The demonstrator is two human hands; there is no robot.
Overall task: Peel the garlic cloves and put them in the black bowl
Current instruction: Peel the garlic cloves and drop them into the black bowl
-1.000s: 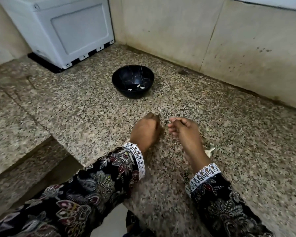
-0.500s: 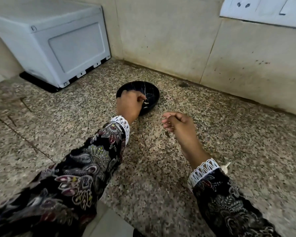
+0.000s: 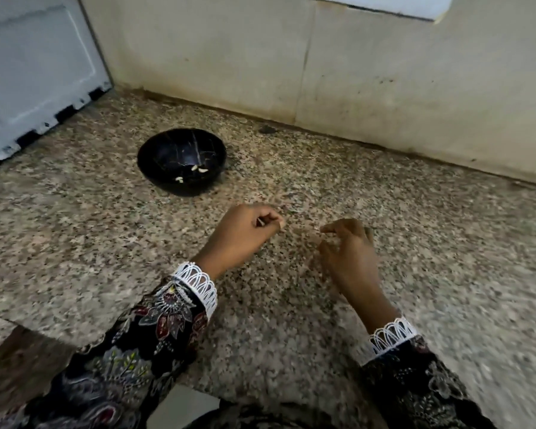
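Sitting beyond both hands, black bowl [image 3: 182, 162] holds peeled cloves [image 3: 202, 169]; fingers loosely curled, grip unclear.

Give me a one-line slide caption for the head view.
Both hands, left and right, hover over granite counter near black bowl holding garlic cloves.

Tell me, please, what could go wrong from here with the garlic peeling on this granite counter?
1. The left hand pinches something small and pale; blur hides what it is, and a scrap that size could slip out over the counter.
2. The speckled granite counter would likely camouflage any dropped clove or skin.
3. The black bowl, holding a few peeled cloves, stands beyond both hands; the right hand hovers with fingers loosely curled, so a careless reach might knock it.
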